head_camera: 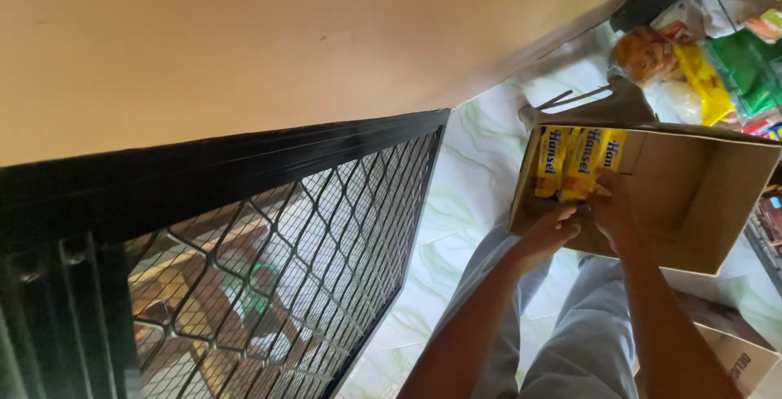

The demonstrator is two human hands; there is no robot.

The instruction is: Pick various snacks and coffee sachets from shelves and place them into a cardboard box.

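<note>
Both hands are inside the open cardboard box point(700, 195), working at the yellow snack packets point(577, 159) stacked at its far end. Which hand is which takes care, because the view is rolled hard to one side; I read the arm nearer the mesh as my left. My left hand point(547, 234) curls under the lower edge of the packets, fingers bent and pressed against them, though the fingertips are hidden behind the box wall and I cannot tell whether they truly pinch a packet. My right hand point(612, 208) lies against the side of the packets, fingers closed on them as far as I can see; the palm side is turned away from me.

The box sits tilted over my lap, above my grey trousers point(570, 342), its flaps open. Only the ends of the packets show, so I cannot count them surely.

Beyond the box a brown bag point(603, 106) with loop handles rests on the pale marbled floor tiles point(464, 195). Further off, at the frame's corner, lie assorted coloured snack bags point(709, 65), cut off by the edge and blurred. A black mesh gate point(309, 236) fills the lower left, what lies behind it being hard to make out, and a tan wall point(285, 32) spans the top. Another carton point(737, 358) is clipped at the bottom right
</note>
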